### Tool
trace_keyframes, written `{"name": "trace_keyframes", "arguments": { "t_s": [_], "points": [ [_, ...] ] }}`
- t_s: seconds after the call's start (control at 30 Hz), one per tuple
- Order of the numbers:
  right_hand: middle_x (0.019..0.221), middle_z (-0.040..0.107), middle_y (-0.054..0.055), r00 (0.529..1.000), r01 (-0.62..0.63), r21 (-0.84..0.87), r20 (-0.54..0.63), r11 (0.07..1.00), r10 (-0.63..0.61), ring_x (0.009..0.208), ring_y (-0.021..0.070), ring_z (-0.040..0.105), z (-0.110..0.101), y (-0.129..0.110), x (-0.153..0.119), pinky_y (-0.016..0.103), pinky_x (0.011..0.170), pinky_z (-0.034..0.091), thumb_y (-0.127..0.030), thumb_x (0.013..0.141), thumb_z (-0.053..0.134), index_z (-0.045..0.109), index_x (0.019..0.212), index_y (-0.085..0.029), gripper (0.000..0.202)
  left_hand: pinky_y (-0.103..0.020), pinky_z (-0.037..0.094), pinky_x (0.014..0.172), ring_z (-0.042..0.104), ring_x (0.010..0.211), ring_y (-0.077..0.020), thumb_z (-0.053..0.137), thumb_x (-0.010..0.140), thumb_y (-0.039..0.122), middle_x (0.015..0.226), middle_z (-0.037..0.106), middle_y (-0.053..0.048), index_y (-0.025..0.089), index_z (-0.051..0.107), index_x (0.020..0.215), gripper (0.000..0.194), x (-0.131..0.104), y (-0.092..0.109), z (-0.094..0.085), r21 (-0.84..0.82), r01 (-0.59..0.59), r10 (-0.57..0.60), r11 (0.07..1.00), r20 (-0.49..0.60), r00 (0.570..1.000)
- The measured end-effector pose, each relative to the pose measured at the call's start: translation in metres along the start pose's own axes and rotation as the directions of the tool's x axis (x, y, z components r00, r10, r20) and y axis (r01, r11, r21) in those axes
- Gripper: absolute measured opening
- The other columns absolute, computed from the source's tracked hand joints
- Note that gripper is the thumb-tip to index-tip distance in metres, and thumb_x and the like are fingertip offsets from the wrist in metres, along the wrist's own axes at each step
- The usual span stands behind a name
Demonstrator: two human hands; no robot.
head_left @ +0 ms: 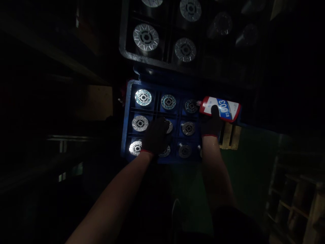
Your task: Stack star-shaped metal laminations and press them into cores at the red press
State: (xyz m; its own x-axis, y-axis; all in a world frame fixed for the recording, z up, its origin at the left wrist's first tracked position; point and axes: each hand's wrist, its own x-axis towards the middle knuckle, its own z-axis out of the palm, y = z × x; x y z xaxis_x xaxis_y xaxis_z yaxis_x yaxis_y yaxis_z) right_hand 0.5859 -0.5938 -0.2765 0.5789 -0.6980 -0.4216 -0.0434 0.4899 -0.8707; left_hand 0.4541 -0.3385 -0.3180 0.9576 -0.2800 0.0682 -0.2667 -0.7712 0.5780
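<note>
My right hand [212, 123], in a dark glove, is closed around a red squeeze bottle [231, 110] with a white and blue label reading 603. The bottle lies tilted sideways, its nozzle at a round metal part [190, 106] in the far row of a blue divided crate [126, 118]. My left hand [156, 135], also gloved, lies over the crate's middle column and partly covers a slotted metal part [169, 127]. Its fingers blend into the dark, so their grip is unclear. Wet-looking bluish specks glint on another far-row part [168, 101] and on the far-left part [143, 97].
Beyond the blue crate stands a larger dark crate [124, 40] holding similar metal parts [146, 37]. A wooden pallet [230, 136] shows at the right, above a green floor [250, 159]. A brown box [99, 102] is at the left. Surroundings are very dark.
</note>
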Motion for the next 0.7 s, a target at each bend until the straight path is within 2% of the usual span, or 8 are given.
{"name": "trace_keyframes", "arguments": {
  "t_s": [0.1,0.17,0.3,0.43,0.5,0.57,0.63,0.7],
  "points": [
    [0.128,0.088,0.002,0.998,0.052,0.08,-0.035,0.995,-0.05,0.122,0.02,0.085,0.003,-0.003,-0.006,0.035,0.101,0.077,-0.015,0.087,0.094,0.08,0.118,-0.022,0.035,-0.067,0.038,0.141,0.049,0.17,-0.0396,0.065,0.112,0.042,0.178,0.056,-0.02,0.021,0.058,0.169,0.061,0.001,0.0,-0.001,-0.003,0.013,-0.013,1.0,0.024,1.0],
    [0.122,0.088,0.001,0.999,0.023,0.104,-0.044,0.994,-0.018,0.116,0.0186,0.085,0.002,-0.005,-0.006,0.033,0.097,0.078,-0.014,0.089,0.09,0.079,0.116,-0.022,0.03,-0.068,0.038,0.141,0.048,0.171,-0.0406,0.065,0.112,0.043,0.179,0.055,-0.019,0.022,0.058,0.17,0.062,0.001,0.0,-0.001,-0.014,0.029,-0.028,0.999,0.046,0.999],
    [0.105,0.087,0.0,0.993,-0.121,0.136,0.005,0.983,0.122,0.092,0.012,0.083,-0.013,-0.016,-0.007,0.021,0.078,0.074,-0.028,0.099,0.085,0.079,0.109,-0.022,0.013,-0.07,0.036,0.142,0.047,0.171,-0.0409,0.064,0.112,0.044,0.179,0.054,-0.02,0.02,0.059,0.17,0.063,0.003,-0.001,0.003,-0.017,0.037,-0.036,0.999,0.051,0.998],
    [0.096,0.085,-0.004,0.972,-0.212,0.13,0.133,0.968,0.195,0.076,0.0093,0.078,-0.027,-0.024,-0.026,0.016,0.058,0.065,-0.041,0.096,0.091,0.076,0.106,-0.025,0.024,-0.069,0.036,0.143,0.047,0.172,-0.0406,0.062,0.113,0.04,0.18,0.052,-0.021,0.016,0.058,0.171,0.063,0.005,0.005,0.001,-0.002,0.039,-0.038,0.999,0.072,0.997],
    [0.088,0.081,-0.007,0.961,-0.254,0.124,0.142,0.959,0.236,0.062,0.0071,0.069,-0.026,-0.023,-0.042,0.014,0.048,0.057,-0.043,0.096,0.091,0.076,0.106,-0.025,0.026,-0.07,0.035,0.144,0.045,0.173,-0.0423,0.06,0.114,0.035,0.181,0.05,-0.023,0.011,0.057,0.171,0.062,0.003,0.013,-0.009,0.008,0.018,-0.019,1.0,0.065,0.998],
    [0.078,0.075,-0.009,0.957,-0.278,0.132,0.121,0.951,0.263,0.051,0.0057,0.058,-0.022,-0.02,-0.058,0.014,0.042,0.049,-0.041,0.098,0.088,0.075,0.106,-0.025,0.022,-0.068,0.036,0.144,0.041,0.175,-0.0417,0.058,0.114,0.032,0.181,0.05,-0.023,0.009,0.056,0.17,0.061,-0.003,0.022,-0.027,-0.012,-0.04,0.041,0.999,0.028,0.999],
    [0.075,0.073,-0.01,0.961,-0.268,0.145,0.116,0.953,0.253,0.051,0.0056,0.056,-0.02,-0.017,-0.071,0.015,0.042,0.047,-0.04,0.099,0.086,0.074,0.105,-0.025,0.02,-0.063,0.037,0.145,0.039,0.176,-0.038,0.058,0.114,0.034,0.181,0.052,-0.019,0.015,0.057,0.17,0.059,-0.011,0.025,-0.05,-0.066,-0.105,0.104,0.992,-0.017,0.994],
    [0.081,0.077,-0.009,0.965,-0.24,0.135,0.139,0.961,0.222,0.057,0.0063,0.062,-0.024,-0.016,-0.079,0.015,0.045,0.05,-0.041,0.097,0.088,0.073,0.105,-0.026,0.022,-0.061,0.039,0.145,0.045,0.172,-0.0349,0.06,0.115,0.041,0.178,0.057,-0.014,0.024,0.059,0.167,0.055,-0.02,0.014,-0.072,-0.114,-0.073,0.067,0.991,-0.057,0.996]
  ]
}}
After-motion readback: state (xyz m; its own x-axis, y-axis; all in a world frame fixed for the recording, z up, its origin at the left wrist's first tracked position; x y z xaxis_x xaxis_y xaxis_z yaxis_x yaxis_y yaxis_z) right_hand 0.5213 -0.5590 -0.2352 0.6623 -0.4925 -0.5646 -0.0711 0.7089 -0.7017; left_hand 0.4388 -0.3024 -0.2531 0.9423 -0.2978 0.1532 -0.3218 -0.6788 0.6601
